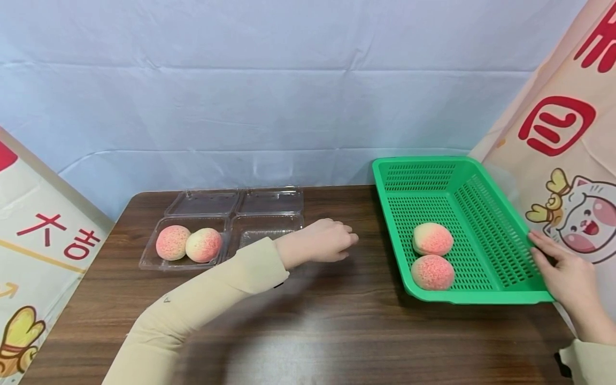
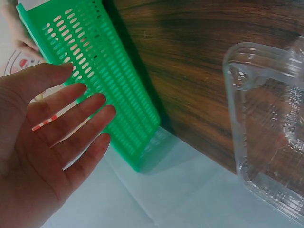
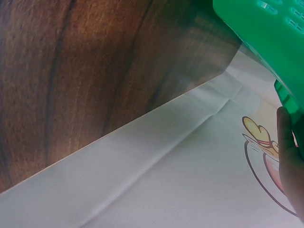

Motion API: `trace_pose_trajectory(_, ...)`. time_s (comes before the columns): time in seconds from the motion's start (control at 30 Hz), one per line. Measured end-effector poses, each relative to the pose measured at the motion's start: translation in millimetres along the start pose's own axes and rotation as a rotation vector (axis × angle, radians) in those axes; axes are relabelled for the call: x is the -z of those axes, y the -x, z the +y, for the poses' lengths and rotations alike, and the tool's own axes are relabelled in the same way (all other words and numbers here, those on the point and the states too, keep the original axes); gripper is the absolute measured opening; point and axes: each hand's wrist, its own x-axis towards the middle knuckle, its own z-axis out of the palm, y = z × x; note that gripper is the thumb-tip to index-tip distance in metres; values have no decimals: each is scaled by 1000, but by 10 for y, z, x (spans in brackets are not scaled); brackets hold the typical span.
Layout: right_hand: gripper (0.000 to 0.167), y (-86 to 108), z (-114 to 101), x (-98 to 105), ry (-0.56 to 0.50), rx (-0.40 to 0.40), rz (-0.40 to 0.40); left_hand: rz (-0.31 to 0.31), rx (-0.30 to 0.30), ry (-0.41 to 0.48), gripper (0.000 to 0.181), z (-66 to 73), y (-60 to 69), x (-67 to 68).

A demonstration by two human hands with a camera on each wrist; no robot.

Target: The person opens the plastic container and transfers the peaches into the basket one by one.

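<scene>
Relaxed and slightly spread, the fingers of my left hand [image 1: 322, 240] [image 2: 52, 137] hold nothing; the hand hovers above the table between a clear plastic container and a green basket. My right hand [image 1: 572, 278] [image 3: 290, 161] grips the right rim of the green basket [image 1: 392, 230] [image 2: 111, 80] [image 3: 266, 42]. Inside the basket, a pink-and-cream round item [image 1: 433, 239] touches a pinker one [image 1: 432, 272] at the left side. Two similar items, one pink [image 1: 172, 242] and one paler [image 1: 204, 245], sit side by side in the container's left compartment.
The open-lidded clear container [image 1: 267, 220] [image 2: 237, 123] has a right compartment with nothing in it, its lids [image 1: 271, 201] lying toward the back. The brown wooden table [image 1: 298, 331] meets a pale cloth [image 1: 289, 107] behind. Printed sheets [image 1: 558, 171] hang at both sides.
</scene>
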Motion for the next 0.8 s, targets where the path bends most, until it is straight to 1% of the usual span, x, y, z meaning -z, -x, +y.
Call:
trace_pose_trajectory(0.27,39,-1,16,-3,-12,-6,-1,16,-1,-4,22,-19,55,-31)
trace_pose_trajectory(0.43,39,2,17,-2,-18,2,3,16,3,-9,24,-26,95,-27)
trace_pose_trajectory(0.7,39,7,23,-5,-16,8,11,26,10,-15,26,-47,193,-27)
trace_pose_trajectory(0.8,38,12,27,-6,-18,13,26,29,10,-8,27,-61,229,-29)
